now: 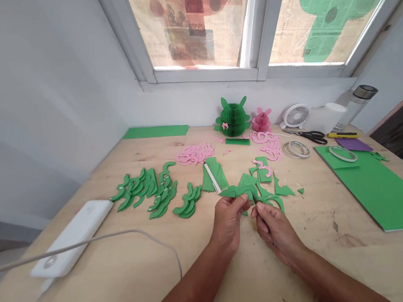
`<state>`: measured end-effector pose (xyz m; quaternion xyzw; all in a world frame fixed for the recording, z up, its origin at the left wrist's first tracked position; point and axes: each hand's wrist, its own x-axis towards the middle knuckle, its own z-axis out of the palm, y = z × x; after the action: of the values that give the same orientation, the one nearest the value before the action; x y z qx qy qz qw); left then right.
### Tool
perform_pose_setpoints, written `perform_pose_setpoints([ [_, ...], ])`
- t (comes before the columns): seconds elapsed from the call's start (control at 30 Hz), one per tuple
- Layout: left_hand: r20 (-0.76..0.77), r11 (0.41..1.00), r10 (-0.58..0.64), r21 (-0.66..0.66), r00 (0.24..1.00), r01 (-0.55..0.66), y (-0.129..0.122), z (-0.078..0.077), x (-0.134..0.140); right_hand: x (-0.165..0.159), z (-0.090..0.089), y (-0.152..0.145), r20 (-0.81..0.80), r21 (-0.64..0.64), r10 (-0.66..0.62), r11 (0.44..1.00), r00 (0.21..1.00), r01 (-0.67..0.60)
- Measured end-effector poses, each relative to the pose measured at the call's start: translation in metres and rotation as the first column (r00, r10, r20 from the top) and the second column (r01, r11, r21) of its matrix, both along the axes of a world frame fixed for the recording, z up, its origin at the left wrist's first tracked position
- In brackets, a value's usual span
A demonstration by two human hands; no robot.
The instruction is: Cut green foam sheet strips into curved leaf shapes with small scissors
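My left hand [229,220] pinches a wavy-edged piece of green paper [234,192] between thumb and fingers, just above the table. My right hand [275,225] is closed around what look like dark scissors [255,199], mostly covered by the fingers, with the tip against the paper's right end. Below and behind lie green paper scraps [282,187]. A white pen [212,177] rests on a folded green sheet [219,171] ahead of my left hand. Scalloped green cut-outs [187,201] are stacked to the left.
Pink cut-outs [194,154] lie farther back. A green honeycomb paper figure [234,120] and a pink one [261,120] stand by the wall. At right are tape rolls [296,149], black-handled scissors [312,136], a fan [295,116] and green card [379,193]. A cabled white power bank [74,235] sits left.
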<state>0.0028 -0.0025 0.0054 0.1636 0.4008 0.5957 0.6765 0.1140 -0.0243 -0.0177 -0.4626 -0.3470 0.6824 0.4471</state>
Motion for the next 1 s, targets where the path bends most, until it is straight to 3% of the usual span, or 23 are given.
perform_pose_setpoints([
  [0.37, -0.027, 0.999, 0.050, 0.020, 0.998, -0.050, 0.0038, -0.0035, -0.0051, -0.0006, 0.0032, -0.0016, 0.056, 0.016, 0.052, 0.998, 0.997, -0.053],
  [0.6, -0.120, 0.996, 0.073, 0.063, 0.990, -0.066, 0.0028, -0.0021, -0.0041, -0.0003, 0.0047, -0.0008, 0.041, 0.020, 0.036, 0.999, 0.998, -0.037],
  [1.0, -0.281, 0.992, 0.036, 0.124, 0.959, -0.001, 0.0036, 0.0008, -0.0055, 0.0017, 0.0068, 0.0012, 0.049, -0.007, 0.024, 1.000, 0.999, -0.024],
])
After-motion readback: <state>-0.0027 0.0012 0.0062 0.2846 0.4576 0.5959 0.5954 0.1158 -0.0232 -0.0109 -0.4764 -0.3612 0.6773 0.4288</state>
